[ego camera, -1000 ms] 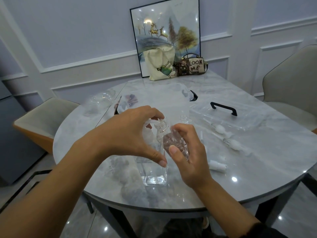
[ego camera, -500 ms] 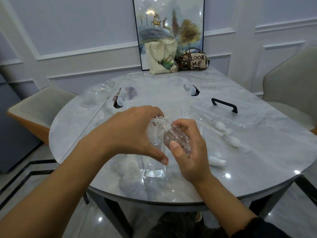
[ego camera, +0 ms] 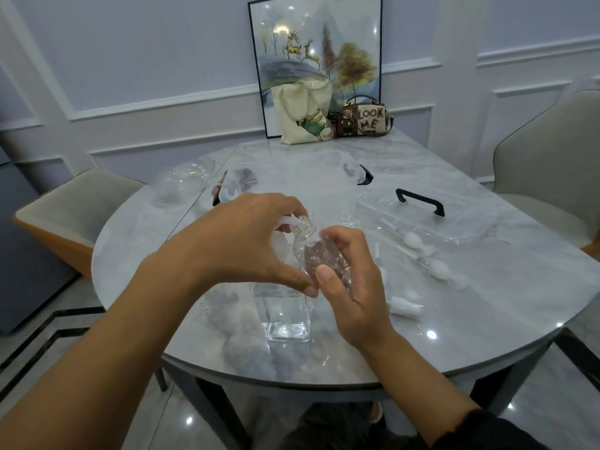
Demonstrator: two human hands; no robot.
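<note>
Head view; every place is given from the square bottle (ego camera: 285,316).

1. Table (ego camera: 487,287): grey marble with a rounded edge. The square bottle stands upright on it, near the front edge.
2. Left chair (ego camera: 74,206): well off to the left. Right chair (ego camera: 552,151): well off to the right and behind.
3. Painting (ego camera: 315,43): well behind, leaning on the wall at the table's far edge.
4. Tote (ego camera: 302,115) and handbag (ego camera: 363,120): well behind, side by side in front of the painting.
5. Lid (ego camera: 454,228): clear, with a black handle, lying behind and to the right.
6. Left hand (ego camera: 246,241): just above and to the left. Its fingertips are curled together and pinch the white piece; the thumb stretches down, its tip beside the right thumb.
7. Right hand (ego camera: 354,287): just above and to the right, thumb and curled fingers clamped round the small bottle.
8. Small bottle (ego camera: 308,251): clear, held in the air right above, tilted with its neck up and to the left.
9. Pumps (ego camera: 412,238): white, lying to the right and behind, near the lid.
10. Cap (ego camera: 404,308): white, lying on its side near the right.
11. White piece (ego camera: 287,220): above, at the small bottle's mouth; I cannot tell whether it sits inside.
</note>
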